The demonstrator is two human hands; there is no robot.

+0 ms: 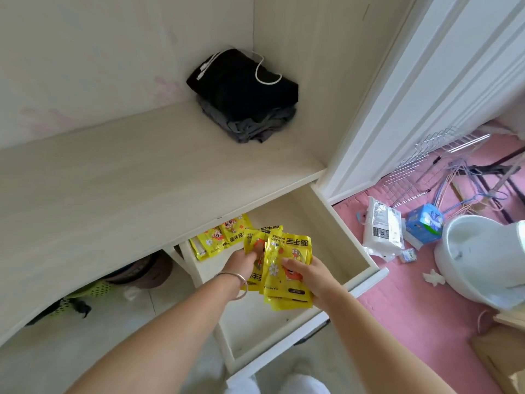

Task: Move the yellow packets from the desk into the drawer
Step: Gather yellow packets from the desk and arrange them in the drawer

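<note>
While both hands' grip holds them, left hand (241, 261), right hand (309, 275), glossy yellow packets (279, 251), cartoon-printed, above open drawer (326, 237).

1. The packets (287, 268) are bright yellow with black lettering, white daisies and an orange cartoon figure.
2. The desk (119, 189) and drawer (284, 342) are pale cream woodgrain.
3. The folded clothes (244, 92) are black over grey, with a white cord.
4. The floor mat (412, 308) is pink.
5. The carton (424, 227) is blue.
</note>
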